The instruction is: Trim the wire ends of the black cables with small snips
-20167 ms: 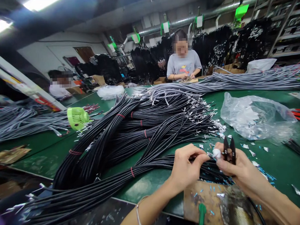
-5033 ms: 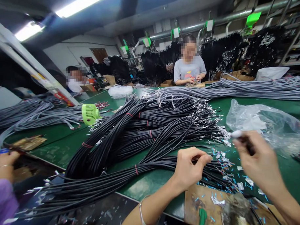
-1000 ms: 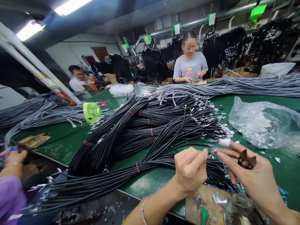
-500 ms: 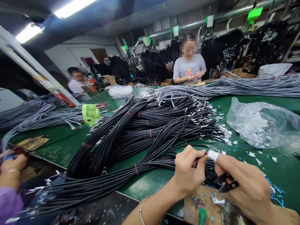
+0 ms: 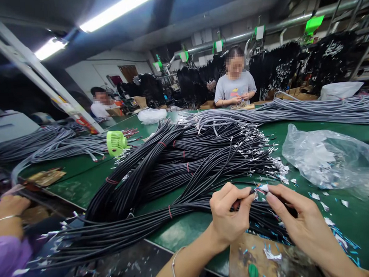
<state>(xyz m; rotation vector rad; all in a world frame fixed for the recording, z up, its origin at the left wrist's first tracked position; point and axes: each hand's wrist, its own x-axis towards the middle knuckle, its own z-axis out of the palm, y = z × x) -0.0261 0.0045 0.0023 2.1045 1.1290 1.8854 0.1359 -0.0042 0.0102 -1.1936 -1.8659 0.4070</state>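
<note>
My left hand (image 5: pixel 231 211) is closed in a pinch around the end of a black cable (image 5: pixel 252 191). Thin coloured wires (image 5: pixel 259 188) come out of the cut jacket. The thumb and forefinger of my right hand (image 5: pixel 308 219) grip the white wrap (image 5: pixel 264 188) around those wires. Something dark shows behind the right fingers, mostly hidden. Under both hands run more black cables (image 5: pixel 189 206), tied with a red band (image 5: pixel 170 211). Below them lies a stained board (image 5: pixel 239 253) with a green piece (image 5: pixel 253 272) and blue scraps.
Large black cable bundles (image 5: pixel 136 156) cover the middle of the green table (image 5: pixel 175 231). A clear plastic bag (image 5: pixel 330 157) lies at the right among white scraps. A green fan (image 5: pixel 116 143) stands at left. Opposite sits a person (image 5: pixel 234 86); another person's hand (image 5: pixel 11 207) is at far left.
My right hand has turned and its fingers have straightened along the white wrap. The black snips seen in it before are no longer clearly visible. Coloured wires now show between my hands.
</note>
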